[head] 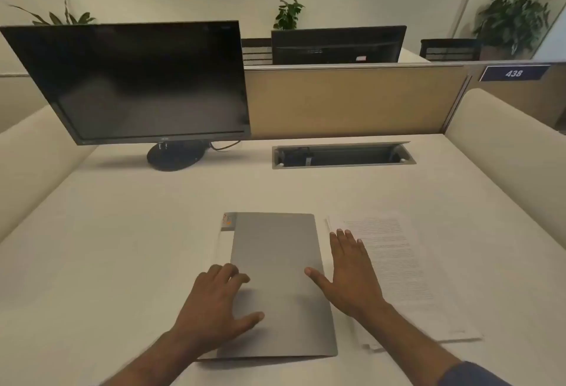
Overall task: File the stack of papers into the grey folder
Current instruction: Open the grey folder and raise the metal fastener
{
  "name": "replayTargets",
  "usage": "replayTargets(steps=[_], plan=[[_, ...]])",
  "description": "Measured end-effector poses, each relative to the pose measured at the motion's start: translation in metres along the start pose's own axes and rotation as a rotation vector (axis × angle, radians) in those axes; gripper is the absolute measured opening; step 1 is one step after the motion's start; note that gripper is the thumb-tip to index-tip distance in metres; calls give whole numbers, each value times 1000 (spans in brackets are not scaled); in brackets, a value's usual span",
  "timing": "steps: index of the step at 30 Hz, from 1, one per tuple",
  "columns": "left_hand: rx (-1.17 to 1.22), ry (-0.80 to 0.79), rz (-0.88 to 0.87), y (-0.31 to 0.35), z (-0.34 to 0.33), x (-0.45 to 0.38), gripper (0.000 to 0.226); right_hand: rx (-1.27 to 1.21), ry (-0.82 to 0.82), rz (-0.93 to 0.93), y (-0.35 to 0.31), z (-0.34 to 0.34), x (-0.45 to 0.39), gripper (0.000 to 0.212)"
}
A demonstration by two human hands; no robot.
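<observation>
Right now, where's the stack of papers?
In the head view the papers lie flat on the desk, just right of the grey folder, with the right hand resting on their left edge.

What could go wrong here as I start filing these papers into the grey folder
The grey folder is closed and flat, with the left hand resting on its cover, so opening it may be awkward. The right hand lies across the gap onto the stack of papers; sliding it could fan the loose sheets. The folder's near edge looks close to the desk edge and might slip off.
</observation>
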State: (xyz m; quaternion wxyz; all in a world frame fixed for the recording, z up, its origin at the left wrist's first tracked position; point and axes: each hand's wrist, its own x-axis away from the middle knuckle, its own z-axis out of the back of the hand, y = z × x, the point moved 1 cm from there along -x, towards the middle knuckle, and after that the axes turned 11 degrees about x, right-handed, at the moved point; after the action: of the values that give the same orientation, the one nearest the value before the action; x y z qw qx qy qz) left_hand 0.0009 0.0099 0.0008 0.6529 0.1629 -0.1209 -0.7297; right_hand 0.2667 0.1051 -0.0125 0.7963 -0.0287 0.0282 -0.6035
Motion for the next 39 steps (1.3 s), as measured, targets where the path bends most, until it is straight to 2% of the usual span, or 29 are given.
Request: replayTargets(steps=[4, 7, 10, 15, 19, 25, 29, 34, 39], plan=[[34, -83, -12, -2, -17, 15, 95, -24, -10, -9, 3, -10, 10, 100], [38, -55, -37, -3, -26, 25, 109, -61, -17, -11, 1, -17, 18, 98], [13, -92, 38, -1, -29, 34, 120, -94, -29, -7, 1, -22, 25, 93], [-7, -23, 179, 0, -33, 45, 109, -152, -16, -3, -2, -26, 33, 78], [-12, -28, 166, 0, -32, 49, 100, -267, 11, -10, -5, -25, 37, 68], [38, 56, 144, -1, -29, 58, 91, -742, 49, -167, -12, -19, 38, 52], [106, 127, 132, -3, -25, 66, 89, -972, 99, -279, -14, -14, 35, 59], [282, 203, 147, -11, -22, 73, 80, -861, 19, -177, -27, -22, 35, 48], [501, 276, 255, -23, -22, 80, 65, -469, -66, 73, -44, -36, 32, 69]])
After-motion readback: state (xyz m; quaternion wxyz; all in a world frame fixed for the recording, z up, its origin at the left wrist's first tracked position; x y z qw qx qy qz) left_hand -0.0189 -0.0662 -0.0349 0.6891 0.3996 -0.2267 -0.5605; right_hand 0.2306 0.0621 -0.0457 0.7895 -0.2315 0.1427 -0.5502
